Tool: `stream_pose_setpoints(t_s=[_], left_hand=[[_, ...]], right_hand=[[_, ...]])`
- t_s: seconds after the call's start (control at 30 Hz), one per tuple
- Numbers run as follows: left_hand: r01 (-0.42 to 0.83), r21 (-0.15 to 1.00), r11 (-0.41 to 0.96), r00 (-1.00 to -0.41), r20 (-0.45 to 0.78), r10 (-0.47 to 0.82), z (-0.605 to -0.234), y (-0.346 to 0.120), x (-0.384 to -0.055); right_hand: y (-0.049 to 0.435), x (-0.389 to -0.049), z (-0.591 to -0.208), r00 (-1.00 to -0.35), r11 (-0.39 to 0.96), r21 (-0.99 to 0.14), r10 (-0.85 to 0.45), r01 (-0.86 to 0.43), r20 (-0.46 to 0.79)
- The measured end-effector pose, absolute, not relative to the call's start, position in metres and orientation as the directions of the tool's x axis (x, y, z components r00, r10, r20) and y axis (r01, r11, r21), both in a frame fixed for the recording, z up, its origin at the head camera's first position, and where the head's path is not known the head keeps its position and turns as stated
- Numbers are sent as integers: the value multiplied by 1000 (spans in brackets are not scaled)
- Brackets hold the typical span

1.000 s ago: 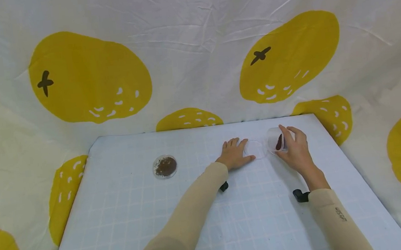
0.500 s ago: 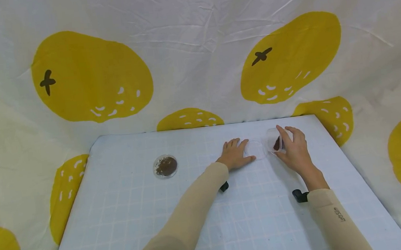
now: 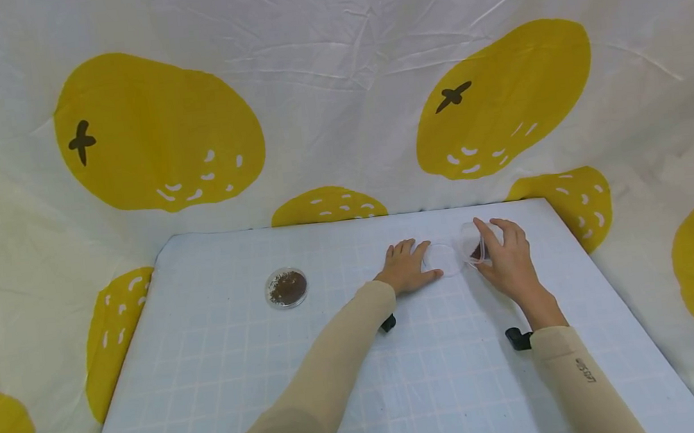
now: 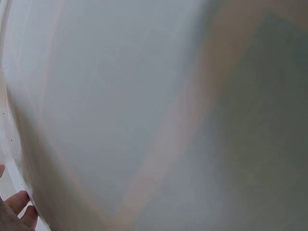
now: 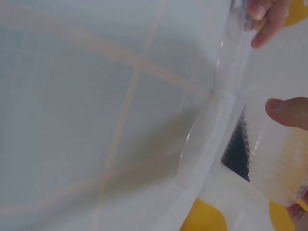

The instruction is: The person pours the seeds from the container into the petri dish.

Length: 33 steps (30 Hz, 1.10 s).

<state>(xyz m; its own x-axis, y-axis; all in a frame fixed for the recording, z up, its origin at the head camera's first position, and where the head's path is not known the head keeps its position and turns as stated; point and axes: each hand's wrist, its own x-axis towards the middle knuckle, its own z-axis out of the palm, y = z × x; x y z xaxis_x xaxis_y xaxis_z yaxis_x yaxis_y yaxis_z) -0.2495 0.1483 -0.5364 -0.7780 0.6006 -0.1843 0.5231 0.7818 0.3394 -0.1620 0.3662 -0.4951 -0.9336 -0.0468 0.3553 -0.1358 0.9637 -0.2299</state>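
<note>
My right hand grips a clear plastic cup on its side, tilted, beside a clear petri dish. Dark brown soil-like powder lies in the low part of the cup. In the right wrist view, the thumb presses on the side of the cup, with fingertips below it. My left hand is spread flat on the cloth, thumb and index finger at the left rim of the petri dish. Only a few left fingertips show in the left wrist view.
A second petri dish, mostly covered with brown powder, stands to the left on the pale checked tablecloth. Black wrist-worn devices stick out under the sleeves. A white curtain with yellow fruit prints hangs behind the table.
My right hand has shifted slightly left and turned the cup a little further. The dark powder has slid left and down inside it. My left hand stays in place.
</note>
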Motion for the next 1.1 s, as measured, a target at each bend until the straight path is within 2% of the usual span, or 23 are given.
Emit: stream_pose_setpoints(t_s=[0.3, 0.57, 1.1], left_hand=[[521, 336, 785, -781, -184, 597, -541, 151, -252], [521, 346, 780, -780, -177, 600, -541, 150, -253], [533, 332, 779, -779, -168, 604, -541, 150, -252]], right_hand=[[364, -164, -497, -937, 971, -197, -63, -138, 344], [362, -166, -498, -911, 973, -140, -116, -185, 395], [357, -167, -495, -919, 979, -101, -126, -175, 373]])
